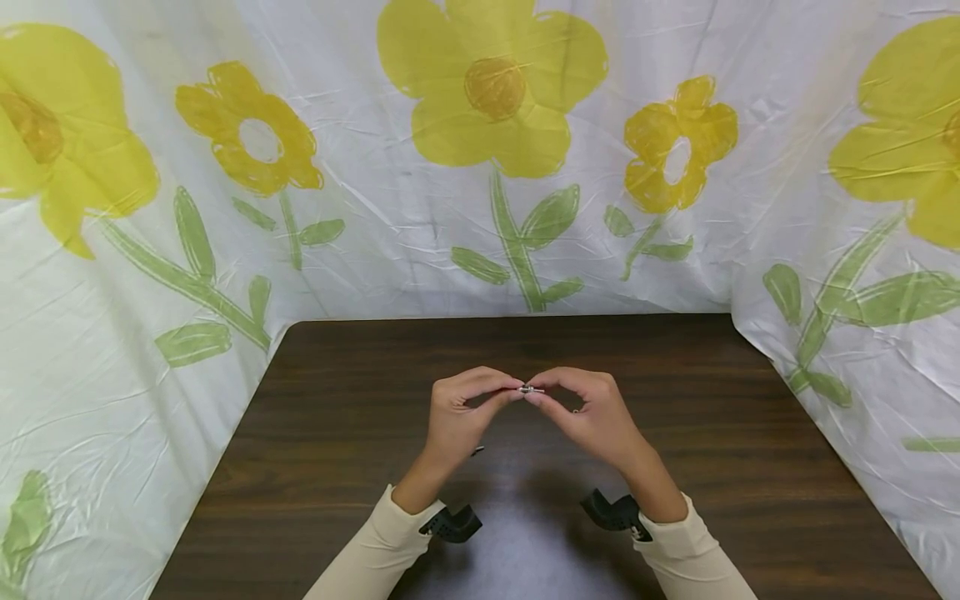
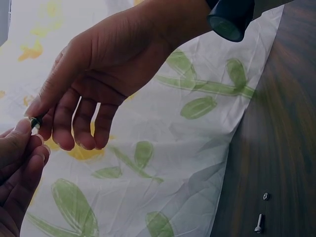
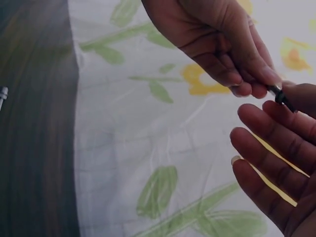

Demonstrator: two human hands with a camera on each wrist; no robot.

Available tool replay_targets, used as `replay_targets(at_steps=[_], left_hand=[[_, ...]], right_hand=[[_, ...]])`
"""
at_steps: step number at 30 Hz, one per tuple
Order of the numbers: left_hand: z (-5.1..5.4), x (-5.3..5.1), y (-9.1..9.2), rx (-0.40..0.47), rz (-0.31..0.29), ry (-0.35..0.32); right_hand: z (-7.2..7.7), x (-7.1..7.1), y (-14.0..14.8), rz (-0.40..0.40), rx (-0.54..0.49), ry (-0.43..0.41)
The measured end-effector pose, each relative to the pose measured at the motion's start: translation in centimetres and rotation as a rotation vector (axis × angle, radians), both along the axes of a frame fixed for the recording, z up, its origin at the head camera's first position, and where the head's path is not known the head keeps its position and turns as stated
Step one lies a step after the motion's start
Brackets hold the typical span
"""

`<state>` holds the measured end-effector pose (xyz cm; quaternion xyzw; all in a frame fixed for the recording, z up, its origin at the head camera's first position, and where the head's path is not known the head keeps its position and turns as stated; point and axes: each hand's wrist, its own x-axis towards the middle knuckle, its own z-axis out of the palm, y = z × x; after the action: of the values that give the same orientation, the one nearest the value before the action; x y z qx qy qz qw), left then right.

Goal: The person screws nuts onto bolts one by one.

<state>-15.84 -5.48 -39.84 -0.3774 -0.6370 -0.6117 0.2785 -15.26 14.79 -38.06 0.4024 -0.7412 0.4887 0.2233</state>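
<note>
Above the middle of the table, both hands meet at a small metal bolt (image 1: 531,389), which has what looks like a nut on its shank. My left hand (image 1: 461,412) pinches its left end between thumb and forefinger. At the other end, the thumb and forefinger of my right hand (image 1: 588,412) pinch it too. The right wrist view shows the bolt (image 3: 280,95) dark and partly covered by fingertips, with the other right fingers (image 3: 276,143) stretched out. In the left wrist view, the fingertips hide most of the bolt (image 2: 34,122).
On the dark wooden table (image 1: 337,375) lie a second bolt (image 2: 259,223) and a loose nut (image 2: 266,196), close together. From above, the left wrist partly covers that spot. A white cloth (image 1: 360,233) with yellow flowers hangs around the table's back and sides.
</note>
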Motion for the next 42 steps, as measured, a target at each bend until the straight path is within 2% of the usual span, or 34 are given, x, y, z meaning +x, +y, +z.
replay_targets(at_steps=[5,13,21,26,36,42], left_hand=[[0.07,-0.01,0.06,-0.006,-0.001,0.007],[0.13,-0.05,0.07,-0.002,0.004,0.008],[0.21,-0.1,-0.11,0.003,0.016,0.007],[0.13,-0.09,-0.11,0.003,0.012,0.002],[-0.04,0.01,-0.07,-0.004,0.002,0.007],[0.03,0.03,-0.08,-0.008,0.006,0.008]], right_hand=[[-0.01,0.07,-0.06,0.005,0.007,-0.028],[0.02,0.07,0.03,-0.039,0.022,-0.053],[0.45,-0.12,0.24,0.006,-0.016,0.032],[0.52,-0.22,0.16,0.018,-0.022,0.043],[-0.07,-0.03,0.08,0.007,0.008,-0.025],[-0.08,-0.02,0.05,0.008,0.039,-0.033]])
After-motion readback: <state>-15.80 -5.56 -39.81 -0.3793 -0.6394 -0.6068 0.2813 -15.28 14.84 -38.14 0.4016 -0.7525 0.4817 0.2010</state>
